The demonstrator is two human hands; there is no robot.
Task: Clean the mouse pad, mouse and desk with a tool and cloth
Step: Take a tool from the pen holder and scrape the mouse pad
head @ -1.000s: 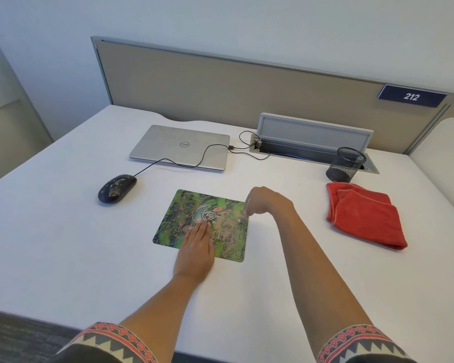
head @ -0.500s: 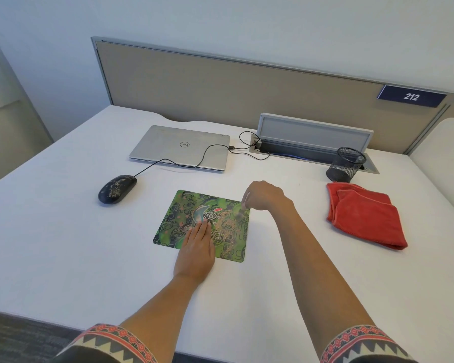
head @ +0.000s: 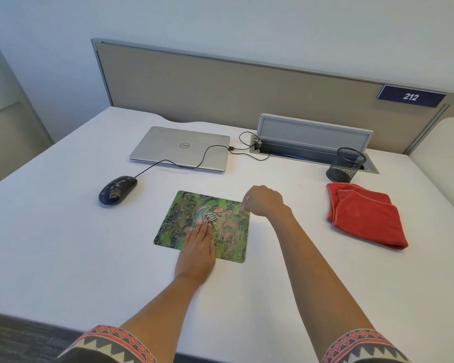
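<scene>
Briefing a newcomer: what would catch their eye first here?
The bright green mouse pad at the centre of the desk, with the left hand pressed flat on it and the right hand curled at its far right corner. Next, the red cloth folded on the right and the grimy black mouse on the left.

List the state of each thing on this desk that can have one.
laptop: lid closed.
mouse: speckled with dirt, cable attached.
mouse pad: flat on the desk, brownish crumbs on its right half.
red cloth: folded, untouched.
mesh cup: upright.
cable box lid: raised open.
left hand: flat, pressing the mouse pad.
right hand: fingers curled over the pad's far right corner; contents unclear.
</scene>
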